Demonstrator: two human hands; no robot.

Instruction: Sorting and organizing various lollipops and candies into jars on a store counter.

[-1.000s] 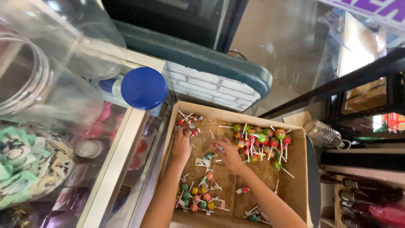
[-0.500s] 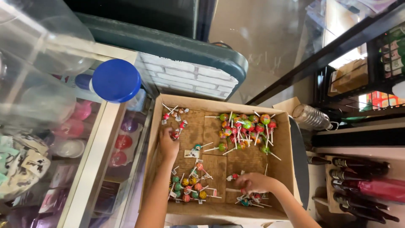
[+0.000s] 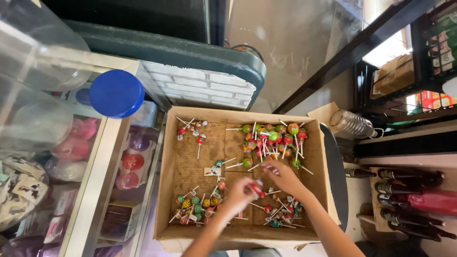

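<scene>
A wide, shallow brown cardboard box [image 3: 190,157] sits right of a glass display case [image 3: 90,190] topped by a round blue plastic lid [image 3: 116,93]. Heaps of colourful wrapped lollipops [image 3: 269,138] lie inside, the biggest at the far right. Near the middle, the left hand [image 3: 238,194] pinches a red lollipop [image 3: 258,188] in its grip, while the right hand [image 3: 284,177] touches it with fingers pressed together.

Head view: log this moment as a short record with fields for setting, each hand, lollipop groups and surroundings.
setting: open cardboard box of lollipops, seen from above
left hand: pinching a red lollipop
right hand: over the box middle; grip unclear
lollipop groups: big pile top right, small cluster top left, heap bottom left
surroundings: blue lid on clear jar, left
</scene>
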